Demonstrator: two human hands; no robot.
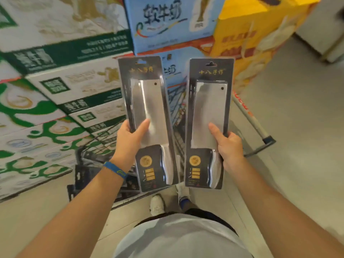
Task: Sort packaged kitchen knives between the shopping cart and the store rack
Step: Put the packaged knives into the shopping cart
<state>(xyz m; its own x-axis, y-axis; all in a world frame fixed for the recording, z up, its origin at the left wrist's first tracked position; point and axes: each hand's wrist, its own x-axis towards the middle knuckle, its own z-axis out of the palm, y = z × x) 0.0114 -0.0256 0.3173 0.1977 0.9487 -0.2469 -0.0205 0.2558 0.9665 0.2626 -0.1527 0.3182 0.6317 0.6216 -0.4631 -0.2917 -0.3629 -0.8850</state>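
Both hands are gripping: my left hand (pixel 128 140) is clasping the left knife pack (pixel 147 108), my right hand (pixel 229 146) the right knife pack (pixel 208 112), both upright at mid-frame, handles down; the shopping cart (pixel 176 105) is sitting just behind and below them, no rack showing

Brightly, evenly lit from overhead. Soft glare on the left knife package (pixel 147 108) and right knife package (pixel 209 112). Motion-blurred stacked cartons (pixel 61 86), bowed toward edges.

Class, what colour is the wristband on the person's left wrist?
Blue wristband, with a small yellowish mark; seen in the head view.
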